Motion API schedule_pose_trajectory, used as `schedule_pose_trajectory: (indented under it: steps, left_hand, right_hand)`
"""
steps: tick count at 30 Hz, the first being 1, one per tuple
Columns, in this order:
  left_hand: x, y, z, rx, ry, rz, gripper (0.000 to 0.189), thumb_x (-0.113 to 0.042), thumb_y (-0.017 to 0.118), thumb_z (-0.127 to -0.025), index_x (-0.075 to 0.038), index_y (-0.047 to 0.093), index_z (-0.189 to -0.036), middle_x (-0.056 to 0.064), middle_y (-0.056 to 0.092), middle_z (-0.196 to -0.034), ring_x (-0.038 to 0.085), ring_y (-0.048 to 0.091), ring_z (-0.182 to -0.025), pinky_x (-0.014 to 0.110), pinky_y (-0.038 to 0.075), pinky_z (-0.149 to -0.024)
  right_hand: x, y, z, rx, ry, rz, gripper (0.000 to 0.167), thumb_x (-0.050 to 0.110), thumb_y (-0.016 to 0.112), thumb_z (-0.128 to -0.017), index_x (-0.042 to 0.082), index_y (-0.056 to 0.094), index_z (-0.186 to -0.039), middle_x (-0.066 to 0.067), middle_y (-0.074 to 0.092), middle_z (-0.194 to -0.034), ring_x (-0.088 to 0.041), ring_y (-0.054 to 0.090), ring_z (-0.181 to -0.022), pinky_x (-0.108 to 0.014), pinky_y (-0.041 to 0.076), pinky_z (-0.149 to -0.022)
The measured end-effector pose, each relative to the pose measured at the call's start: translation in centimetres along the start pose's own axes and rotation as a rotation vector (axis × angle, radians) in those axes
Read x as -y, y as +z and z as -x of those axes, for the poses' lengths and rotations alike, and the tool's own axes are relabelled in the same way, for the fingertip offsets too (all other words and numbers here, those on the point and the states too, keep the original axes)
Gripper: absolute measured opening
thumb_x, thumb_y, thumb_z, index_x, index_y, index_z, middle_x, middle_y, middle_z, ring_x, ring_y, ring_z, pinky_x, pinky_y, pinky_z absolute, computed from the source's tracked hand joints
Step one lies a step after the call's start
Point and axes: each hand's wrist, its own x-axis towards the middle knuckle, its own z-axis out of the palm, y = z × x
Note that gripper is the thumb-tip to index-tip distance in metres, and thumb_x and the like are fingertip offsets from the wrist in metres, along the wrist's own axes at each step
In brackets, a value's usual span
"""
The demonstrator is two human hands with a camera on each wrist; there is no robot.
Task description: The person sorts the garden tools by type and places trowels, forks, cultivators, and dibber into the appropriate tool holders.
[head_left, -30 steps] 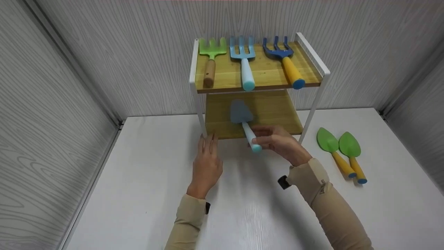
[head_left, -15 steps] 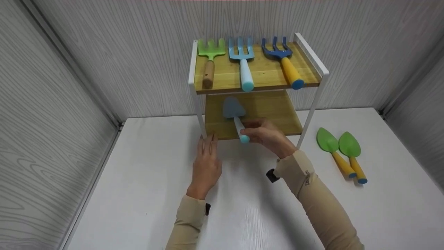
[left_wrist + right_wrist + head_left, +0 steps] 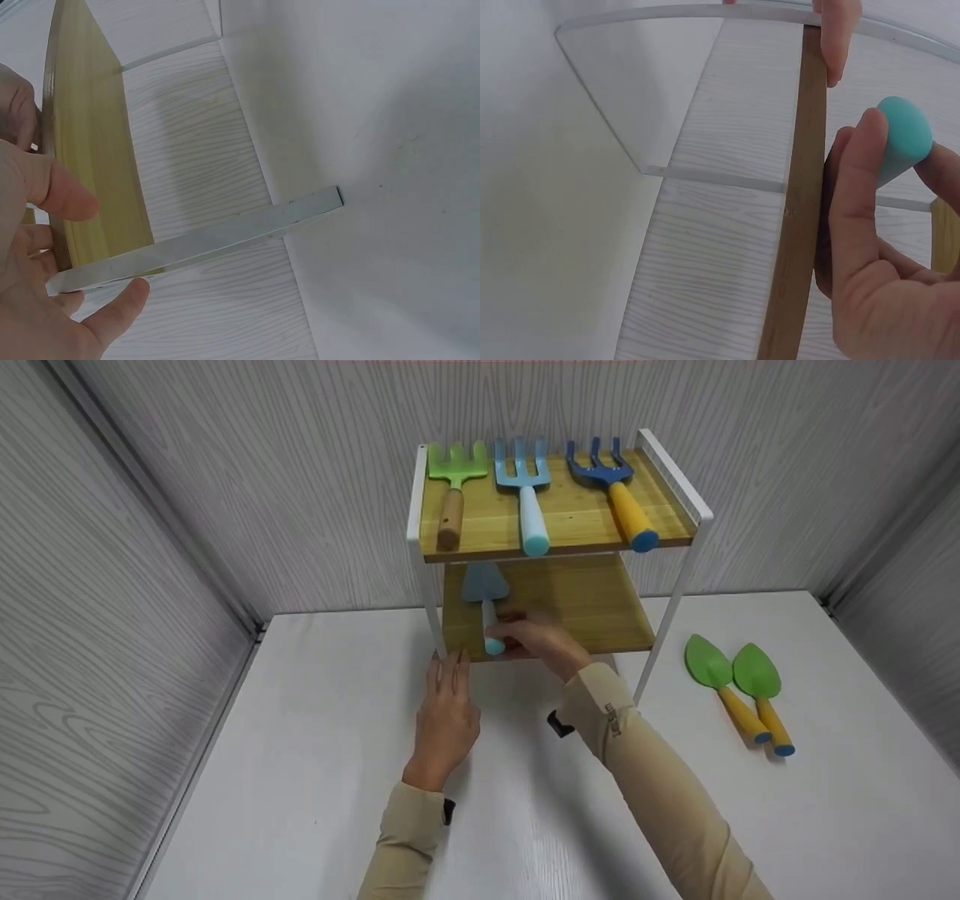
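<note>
A light-blue hand trowel [image 3: 484, 582] lies over the left part of the lower shelf [image 3: 592, 615], blade pointing to the back. My right hand [image 3: 541, 641] pinches its handle near the turquoise end [image 3: 906, 129], which shows between thumb and fingers in the right wrist view. At the lower shelf's front left corner, my left hand [image 3: 448, 727] holds the two-tier rack by its white leg [image 3: 225, 234]. Its fingers reach over the board's edge, and its thumb [image 3: 71, 196] is on the underside.
On the upper shelf [image 3: 566, 521] lie a green hand fork [image 3: 454, 480], a light-blue fork [image 3: 527, 499] and a dark-blue fork with a yellow handle [image 3: 628, 506]. Two green trowels [image 3: 706, 661] with yellow handles lie on the white table, right of the rack. Panelled walls enclose the table.
My right hand has carried the light-blue trowel leftward and farther in over the lower shelf, and its handle has swung straighter. My left hand stays at the rack's corner.
</note>
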Motion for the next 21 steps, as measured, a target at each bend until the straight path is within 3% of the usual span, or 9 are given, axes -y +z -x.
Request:
schedule_pose_trajectory:
  steps: [10,21]
  left_hand:
    - [0.04,0.04,-0.06,0.005,-0.003,-0.024,0.069,0.006,0.070,-0.086,0.009,0.039,-0.148,0.023,0.042,-0.149,0.043,0.033,-0.141,0.040,0.058,-0.084]
    - [0.16,0.17,0.16,-0.015,0.013,-0.023,0.069,0.007,0.070,-0.085,0.010,0.040,-0.148,0.023,0.042,-0.147,0.045,0.034,-0.140,0.039,0.060,-0.078]
  right_hand:
    - [0.44,0.54,-0.61,0.000,-0.043,0.148,0.034,0.016,0.068,-0.097,0.000,0.066,-0.127,-0.013,0.067,-0.112,-0.021,0.066,-0.090,-0.034,0.059,-0.080]
    - [0.45,0.47,-0.31,-0.006,0.005,0.138,0.037,0.019,0.067,-0.098,-0.002,0.062,-0.128,-0.012,0.066,-0.111,-0.018,0.065,-0.085,-0.034,0.058,-0.082]
